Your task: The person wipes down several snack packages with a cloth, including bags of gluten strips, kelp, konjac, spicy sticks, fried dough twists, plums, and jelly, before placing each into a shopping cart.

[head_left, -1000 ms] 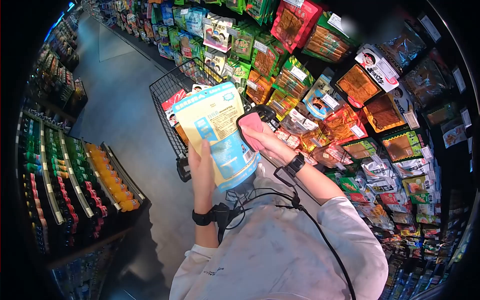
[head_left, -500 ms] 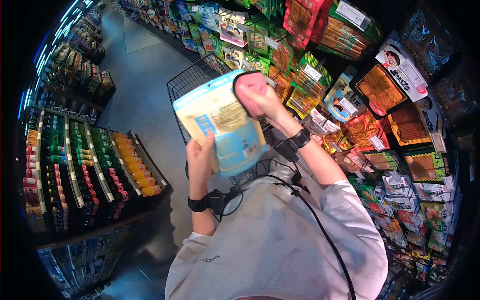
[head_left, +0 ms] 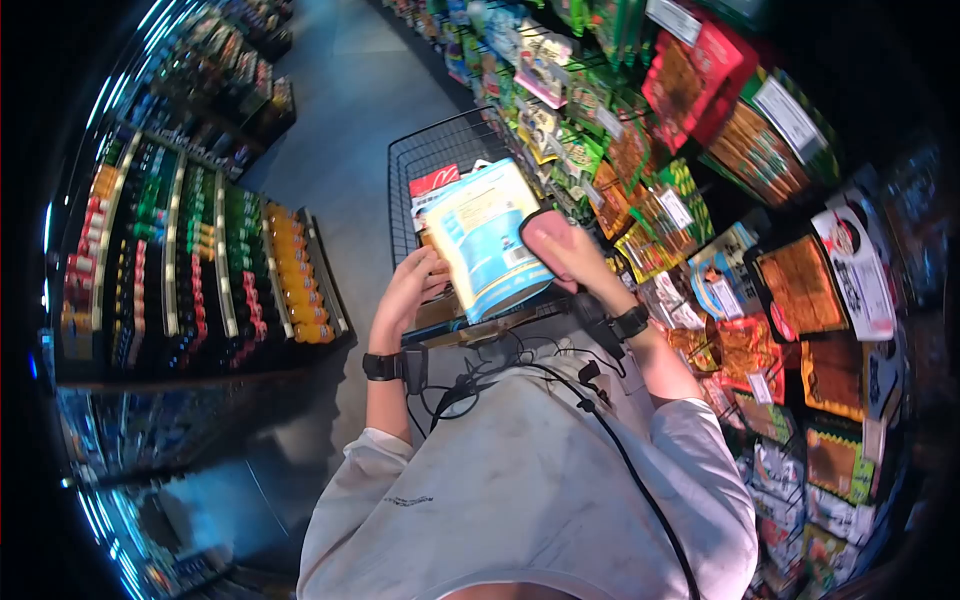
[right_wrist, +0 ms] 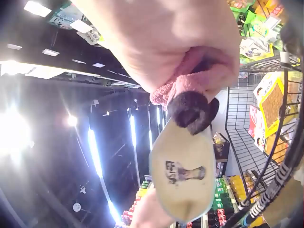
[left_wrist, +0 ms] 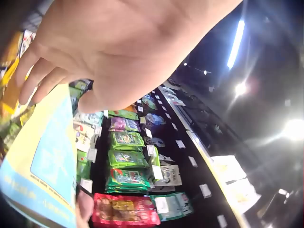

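In the head view, a blue and cream snack pouch (head_left: 486,235) with printed text and a barcode is held up in front of the body. My right hand (head_left: 580,262) grips its right edge through a fluffy pink cloth (head_left: 546,245) with black trim. The right wrist view shows the cloth bunched in the fingers at the end of the pouch (right_wrist: 184,175), whose oval base faces the camera. At the pouch's left edge is my left hand (head_left: 408,290), with loosely bent fingers. The left wrist view has those fingers (left_wrist: 47,81) beside the pouch (left_wrist: 45,156).
A black wire cart (head_left: 415,160) holding packaged goods stands in front, just beyond the pouch. Hanging snack packs (head_left: 800,290) line the right side, close to my right arm. On the left, a drinks shelf (head_left: 225,250) holds rows of bottles. Cables (head_left: 480,385) hang across the chest.
The right hand with the pink cloth went up to the pouch's top edge, then came down to its lower right edge. The left thumb has left the pouch's face. The head view has shifted.
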Demonstrator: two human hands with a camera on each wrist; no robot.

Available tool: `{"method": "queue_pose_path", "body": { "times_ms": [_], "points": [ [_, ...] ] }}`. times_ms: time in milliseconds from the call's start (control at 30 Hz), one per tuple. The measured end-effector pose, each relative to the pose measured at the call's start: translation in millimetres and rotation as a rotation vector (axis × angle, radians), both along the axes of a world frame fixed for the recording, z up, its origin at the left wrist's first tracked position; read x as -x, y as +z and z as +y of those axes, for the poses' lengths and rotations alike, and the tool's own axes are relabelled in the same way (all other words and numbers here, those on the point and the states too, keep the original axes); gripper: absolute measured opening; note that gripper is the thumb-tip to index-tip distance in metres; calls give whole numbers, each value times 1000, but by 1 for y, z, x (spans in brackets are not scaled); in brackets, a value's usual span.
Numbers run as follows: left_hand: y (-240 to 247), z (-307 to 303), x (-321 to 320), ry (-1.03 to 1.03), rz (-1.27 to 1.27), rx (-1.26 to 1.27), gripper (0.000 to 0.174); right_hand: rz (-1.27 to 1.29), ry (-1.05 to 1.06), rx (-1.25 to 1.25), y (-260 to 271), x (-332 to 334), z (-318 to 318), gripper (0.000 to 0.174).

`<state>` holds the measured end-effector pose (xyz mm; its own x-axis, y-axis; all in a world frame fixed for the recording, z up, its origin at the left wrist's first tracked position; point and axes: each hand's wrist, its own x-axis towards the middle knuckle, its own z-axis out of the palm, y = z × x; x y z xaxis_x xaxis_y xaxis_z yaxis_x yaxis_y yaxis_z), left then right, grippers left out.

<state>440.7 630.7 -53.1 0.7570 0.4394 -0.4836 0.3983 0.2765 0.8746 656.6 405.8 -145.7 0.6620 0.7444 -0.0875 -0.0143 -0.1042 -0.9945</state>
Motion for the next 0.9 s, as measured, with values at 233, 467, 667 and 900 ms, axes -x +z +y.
{"method": "queue_pose_path", "body": {
  "times_ms": [233, 467, 667, 900],
  "points": [
    [7, 11, 59, -65, 220, -184, 55, -535, -76, 116, 3, -59, 73, 36],
    [-12, 41, 109, 77, 256, -267, 63, -403, 253, 167, 22, -39, 144, 42],
    [-111, 81, 140, 171, 875, -575, 90, -394, 331, 360, 49, -28, 92, 39],
    [-199, 87, 148, 338, 574, -306, 55, -695, -50, 498, -34, -51, -48, 41]
  ]
}}
